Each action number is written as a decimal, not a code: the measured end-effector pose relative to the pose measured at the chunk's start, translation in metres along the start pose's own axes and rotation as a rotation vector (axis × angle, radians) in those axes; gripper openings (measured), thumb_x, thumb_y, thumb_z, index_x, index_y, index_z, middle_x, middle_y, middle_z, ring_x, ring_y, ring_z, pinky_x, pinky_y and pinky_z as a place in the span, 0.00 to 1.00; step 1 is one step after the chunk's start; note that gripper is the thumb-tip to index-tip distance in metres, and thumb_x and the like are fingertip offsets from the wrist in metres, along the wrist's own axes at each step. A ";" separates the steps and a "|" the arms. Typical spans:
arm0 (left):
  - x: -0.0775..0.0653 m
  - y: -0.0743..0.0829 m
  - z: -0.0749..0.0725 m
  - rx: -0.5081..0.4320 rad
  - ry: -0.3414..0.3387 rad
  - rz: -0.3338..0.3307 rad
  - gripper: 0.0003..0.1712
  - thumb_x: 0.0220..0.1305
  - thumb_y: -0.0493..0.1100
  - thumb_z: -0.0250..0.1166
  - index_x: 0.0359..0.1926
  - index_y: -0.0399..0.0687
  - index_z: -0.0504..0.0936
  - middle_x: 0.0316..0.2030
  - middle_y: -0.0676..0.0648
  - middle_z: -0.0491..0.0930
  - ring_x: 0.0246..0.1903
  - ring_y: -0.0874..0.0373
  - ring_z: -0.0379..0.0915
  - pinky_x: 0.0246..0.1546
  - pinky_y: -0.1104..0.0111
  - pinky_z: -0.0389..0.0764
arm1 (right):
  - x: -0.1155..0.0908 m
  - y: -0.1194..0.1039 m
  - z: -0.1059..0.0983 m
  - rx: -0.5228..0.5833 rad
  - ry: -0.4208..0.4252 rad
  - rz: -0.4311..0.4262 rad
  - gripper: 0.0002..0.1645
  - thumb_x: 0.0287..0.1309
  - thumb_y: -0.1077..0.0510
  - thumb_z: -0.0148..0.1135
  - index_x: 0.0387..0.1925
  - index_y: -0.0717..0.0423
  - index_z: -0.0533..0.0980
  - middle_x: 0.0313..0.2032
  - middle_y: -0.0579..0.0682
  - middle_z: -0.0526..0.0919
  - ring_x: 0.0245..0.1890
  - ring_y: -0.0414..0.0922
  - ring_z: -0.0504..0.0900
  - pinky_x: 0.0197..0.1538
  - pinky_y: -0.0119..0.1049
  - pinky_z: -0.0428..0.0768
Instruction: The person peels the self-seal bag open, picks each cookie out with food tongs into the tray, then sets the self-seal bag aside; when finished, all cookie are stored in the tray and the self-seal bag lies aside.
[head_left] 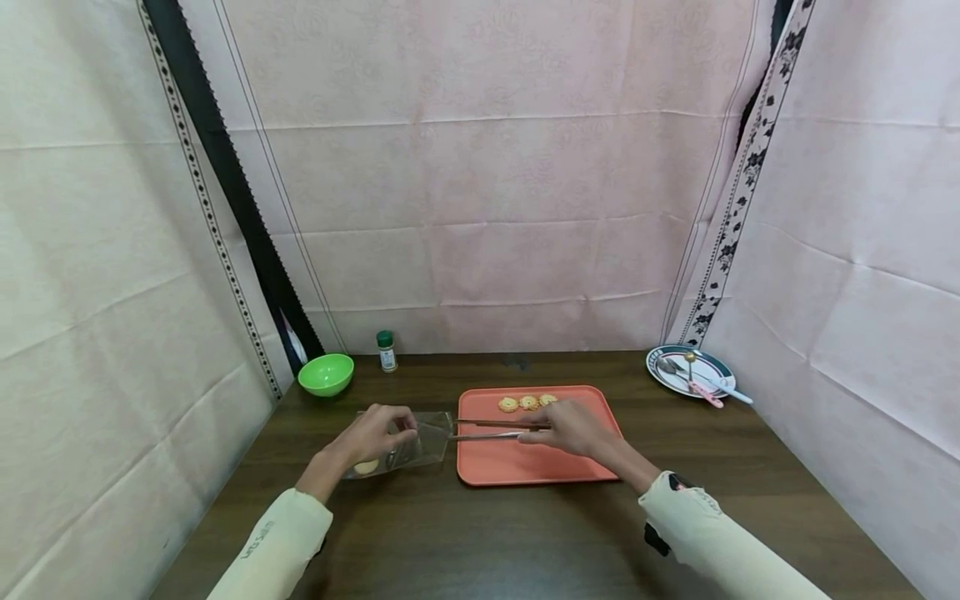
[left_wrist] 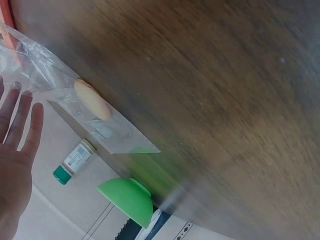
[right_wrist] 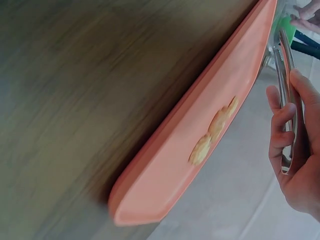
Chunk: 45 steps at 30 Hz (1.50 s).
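Note:
My left hand (head_left: 378,433) pinches a clear plastic bag (head_left: 431,442) above the table, left of the tray. Low in the bag lies one pale cookie (left_wrist: 92,100). With my right hand (head_left: 568,429) I grip metal tongs (right_wrist: 286,65), held level over the coral tray (head_left: 536,468). Their two arms (head_left: 487,436) stand apart, pointing left, with the tips right at the bag's edge and nothing between them. Three round cookies (head_left: 528,402) sit in a row near the tray's far side.
A green bowl (head_left: 326,375) and a small green-capped bottle (head_left: 386,351) stand at the back left. At the back right, a plate (head_left: 660,374) bears a spoon (head_left: 667,365) and other utensils. Cloth curtains (head_left: 525,183) enclose the wooden table (head_left: 420,550).

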<state>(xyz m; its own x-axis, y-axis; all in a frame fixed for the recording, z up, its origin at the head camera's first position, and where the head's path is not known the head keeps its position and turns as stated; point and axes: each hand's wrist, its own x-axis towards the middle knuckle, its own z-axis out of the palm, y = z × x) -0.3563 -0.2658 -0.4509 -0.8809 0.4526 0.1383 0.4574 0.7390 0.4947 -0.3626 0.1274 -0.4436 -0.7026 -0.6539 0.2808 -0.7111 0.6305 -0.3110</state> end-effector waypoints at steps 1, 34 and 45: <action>0.000 0.000 0.000 0.003 0.001 0.006 0.06 0.72 0.46 0.69 0.40 0.49 0.85 0.34 0.58 0.83 0.38 0.58 0.79 0.41 0.62 0.82 | 0.002 -0.002 0.002 0.000 -0.009 0.000 0.21 0.68 0.41 0.68 0.57 0.43 0.86 0.32 0.39 0.90 0.14 0.30 0.63 0.23 0.29 0.64; 0.002 0.002 0.002 0.009 0.032 0.062 0.03 0.72 0.42 0.69 0.37 0.54 0.85 0.33 0.57 0.83 0.38 0.57 0.82 0.39 0.64 0.82 | 0.060 -0.047 0.046 0.099 -0.145 -0.107 0.23 0.69 0.40 0.66 0.57 0.46 0.85 0.48 0.43 0.90 0.41 0.30 0.86 0.41 0.29 0.82; 0.002 -0.002 0.006 0.019 0.044 0.074 0.03 0.72 0.42 0.69 0.37 0.56 0.85 0.33 0.59 0.83 0.37 0.59 0.81 0.38 0.65 0.82 | 0.070 -0.056 0.056 0.106 -0.179 -0.112 0.27 0.70 0.39 0.64 0.60 0.49 0.84 0.45 0.43 0.91 0.24 0.29 0.73 0.29 0.26 0.71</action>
<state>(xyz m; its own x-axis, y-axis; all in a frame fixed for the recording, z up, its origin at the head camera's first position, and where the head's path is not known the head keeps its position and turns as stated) -0.3584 -0.2631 -0.4561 -0.8488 0.4845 0.2116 0.5234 0.7139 0.4652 -0.3705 0.0233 -0.4571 -0.5970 -0.7868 0.1566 -0.7709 0.5087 -0.3833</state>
